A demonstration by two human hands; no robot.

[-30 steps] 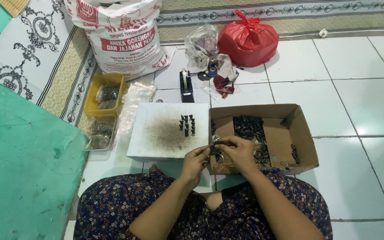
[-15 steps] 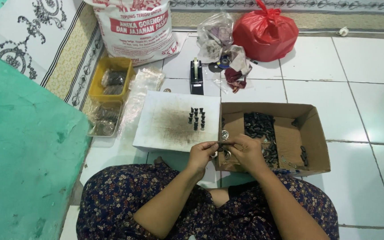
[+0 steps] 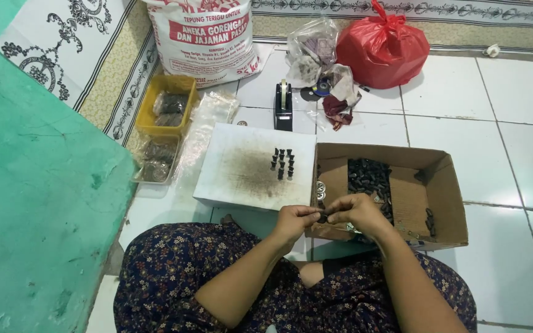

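Two hands meet over the near-left corner of an open brown cardboard box (image 3: 414, 203) on the white tiled floor (image 3: 501, 123); the left hand (image 3: 292, 221) and the right hand (image 3: 358, 213) pinch between their fingertips one small dark rounded part (image 3: 322, 217), too small to make out in detail; both hands are closed on it, fingertips nearly touching; inside the box lies one heap of small black pieces (image 3: 369, 177), too many to count, with a few strays by the right wall and some small silvery rings (image 3: 321, 189) at the left wall; just left of the box sits one flat white board (image 3: 251, 169), stained dark at its middle, carrying about nine small black pegs (image 3: 282, 163) standing upright in a tight cluster near its far-right edge; further left are one yellow plastic tray (image 3: 166, 105) and one clear tray (image 3: 155, 161), each holding bagged dark parts; beyond the board stand one black tape dispenser (image 3: 284, 106), one red plastic bag (image 3: 382, 49), one crumpled clear bag (image 3: 311, 52) and one white printed sack (image 3: 208, 37); the board's near and left portions are bare, and open tiles spread right of the box.
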